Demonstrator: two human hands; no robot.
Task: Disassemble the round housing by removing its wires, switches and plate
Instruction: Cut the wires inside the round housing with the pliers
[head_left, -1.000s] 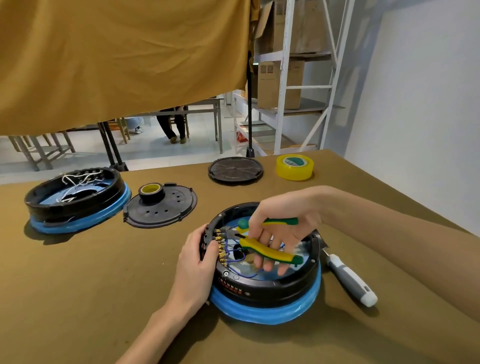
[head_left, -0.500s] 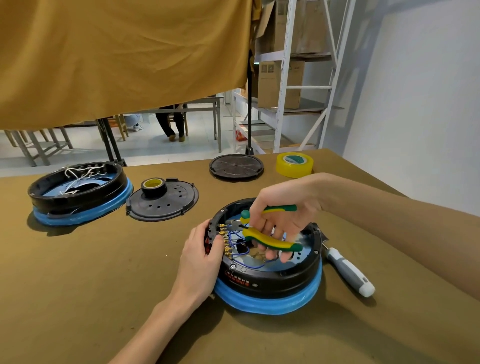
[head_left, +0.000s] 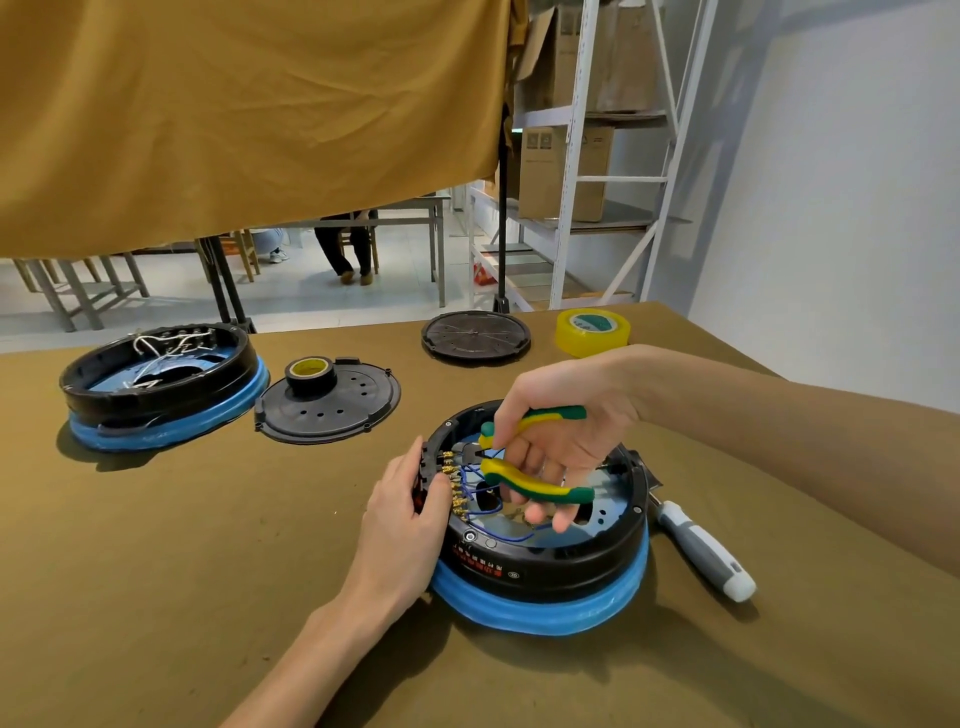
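Note:
A round black housing with a blue band at its base sits on the table in front of me. Blue wires and a row of brass terminals show inside it at the left. My right hand grips yellow-green pliers, whose jaws point at the upper terminals. My left hand holds the housing's left wall, thumb on the rim by the terminals. The inner plate is partly hidden by my right hand.
A screwdriver lies right of the housing. A second housing with white wires stands far left. A black cover carries a tape roll. Another black disc and a yellow tape roll lie at the back.
My right hand has shifted the pliers slightly up, their jaws now near the upper terminals. My left hand keeps its hold on the housing wall. The view has tilted down a little.

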